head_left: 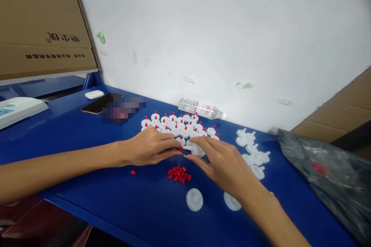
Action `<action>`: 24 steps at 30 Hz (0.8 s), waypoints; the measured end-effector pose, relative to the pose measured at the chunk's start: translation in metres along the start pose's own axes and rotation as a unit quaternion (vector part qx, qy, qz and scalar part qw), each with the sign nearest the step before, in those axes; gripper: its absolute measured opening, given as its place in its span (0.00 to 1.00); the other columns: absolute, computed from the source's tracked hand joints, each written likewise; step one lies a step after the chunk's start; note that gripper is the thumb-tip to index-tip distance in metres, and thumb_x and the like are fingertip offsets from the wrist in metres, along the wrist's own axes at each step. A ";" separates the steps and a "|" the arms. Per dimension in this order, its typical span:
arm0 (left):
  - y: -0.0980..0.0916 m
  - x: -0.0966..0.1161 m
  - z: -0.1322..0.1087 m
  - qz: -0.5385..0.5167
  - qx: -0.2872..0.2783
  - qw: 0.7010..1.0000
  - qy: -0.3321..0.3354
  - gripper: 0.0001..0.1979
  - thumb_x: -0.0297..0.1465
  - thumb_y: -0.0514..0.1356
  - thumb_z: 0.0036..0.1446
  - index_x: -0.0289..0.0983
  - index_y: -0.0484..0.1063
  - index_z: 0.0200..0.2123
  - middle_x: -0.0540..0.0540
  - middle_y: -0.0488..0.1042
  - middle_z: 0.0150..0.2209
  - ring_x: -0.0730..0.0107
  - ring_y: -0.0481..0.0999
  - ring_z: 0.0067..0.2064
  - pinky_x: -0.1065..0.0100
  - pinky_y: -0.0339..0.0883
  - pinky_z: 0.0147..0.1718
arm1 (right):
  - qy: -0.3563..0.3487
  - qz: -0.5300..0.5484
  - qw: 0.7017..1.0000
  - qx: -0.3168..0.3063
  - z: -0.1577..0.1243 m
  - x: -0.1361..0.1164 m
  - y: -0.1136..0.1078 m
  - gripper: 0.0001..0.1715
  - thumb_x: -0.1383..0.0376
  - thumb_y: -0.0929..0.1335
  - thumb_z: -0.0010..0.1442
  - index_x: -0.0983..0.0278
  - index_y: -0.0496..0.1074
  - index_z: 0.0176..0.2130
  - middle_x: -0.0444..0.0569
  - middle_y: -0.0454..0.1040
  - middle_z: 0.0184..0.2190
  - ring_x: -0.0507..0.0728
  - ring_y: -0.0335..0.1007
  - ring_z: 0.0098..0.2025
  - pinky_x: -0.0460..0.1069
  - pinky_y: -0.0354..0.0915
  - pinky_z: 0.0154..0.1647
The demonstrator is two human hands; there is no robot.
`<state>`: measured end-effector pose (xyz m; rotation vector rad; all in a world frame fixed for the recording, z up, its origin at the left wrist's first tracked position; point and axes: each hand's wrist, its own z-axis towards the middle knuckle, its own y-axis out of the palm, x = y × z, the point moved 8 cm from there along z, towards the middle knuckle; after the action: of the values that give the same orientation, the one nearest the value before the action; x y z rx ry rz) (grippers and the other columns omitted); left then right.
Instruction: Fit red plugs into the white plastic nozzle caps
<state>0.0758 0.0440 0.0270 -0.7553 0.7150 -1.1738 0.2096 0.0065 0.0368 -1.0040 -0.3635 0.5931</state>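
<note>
Between finger and thumb, my left hand (pixel 153 146) pinches a small red cap (pixel 180 149). My right hand (pixel 222 158) grips a white nozzle lid (pixel 197 149) on its side, its narrow spout pointing left at the red cap. Cap and spout are very close; whether they touch I cannot tell. Just behind my hands stand several white lids with red tips (pixel 174 125), upright in a cluster. A pile of loose red caps (pixel 178 174) lies in front of my hands, and a single red cap (pixel 133 172) sits apart to its left.
Bare white nozzle lids (pixel 257 158) lie to the right, and a round white lid (pixel 194 200) is near the front. A plastic bottle (pixel 201 109) lies by the wall. A phone (pixel 100 104) and white case (pixel 94 94) are at left; a dark plastic bag (pixel 319 170) is at right.
</note>
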 end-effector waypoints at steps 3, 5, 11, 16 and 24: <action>-0.001 0.001 -0.001 0.000 0.013 1.000 0.002 0.11 0.35 0.55 0.72 0.34 0.74 0.44 0.49 0.77 0.28 0.74 0.72 0.23 0.71 0.59 0.20 | -0.024 -0.002 1.000 0.013 -0.001 -0.006 0.001 0.19 0.60 0.70 0.66 0.66 0.70 0.53 0.52 0.80 0.43 0.60 0.79 0.40 0.55 0.75 0.39; 0.000 0.002 -0.001 -0.001 0.016 1.000 0.006 0.11 0.34 0.55 0.72 0.34 0.73 0.44 0.49 0.77 0.28 0.74 0.71 0.22 0.71 0.59 0.20 | -0.043 -0.010 0.998 0.034 -0.001 -0.010 -0.003 0.20 0.60 0.71 0.65 0.68 0.71 0.53 0.53 0.80 0.43 0.60 0.79 0.41 0.55 0.75 0.41; -0.001 0.005 -0.002 -0.037 0.018 0.999 -0.007 0.09 0.31 0.53 0.72 0.34 0.71 0.45 0.49 0.77 0.29 0.73 0.71 0.23 0.70 0.57 0.20 | -0.090 -0.021 0.991 0.094 0.000 -0.021 -0.014 0.19 0.61 0.69 0.68 0.72 0.72 0.53 0.54 0.81 0.43 0.59 0.79 0.40 0.55 0.74 0.42; -0.002 0.007 -0.001 -0.116 0.011 0.992 -0.043 0.06 0.24 0.52 0.68 0.34 0.69 0.42 0.51 0.73 0.26 0.75 0.66 0.21 0.70 0.54 0.20 | -0.109 -0.024 0.986 0.125 0.002 -0.034 -0.019 0.18 0.63 0.69 0.68 0.76 0.74 0.51 0.55 0.82 0.40 0.59 0.78 0.39 0.54 0.74 0.42; -0.003 0.010 0.006 -0.194 -0.015 0.977 -0.087 0.08 0.24 0.51 0.66 0.36 0.67 0.34 0.52 0.68 0.24 0.75 0.63 0.21 0.71 0.56 0.21 | -0.122 -0.027 0.986 0.109 0.003 -0.038 -0.024 0.16 0.63 0.65 0.71 0.73 0.73 0.51 0.55 0.82 0.41 0.58 0.78 0.41 0.53 0.73 0.43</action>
<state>0.0817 0.0342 0.0316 -1.0415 0.4495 -1.4286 0.1850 -0.0243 0.0584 -0.7107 -0.5277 0.6927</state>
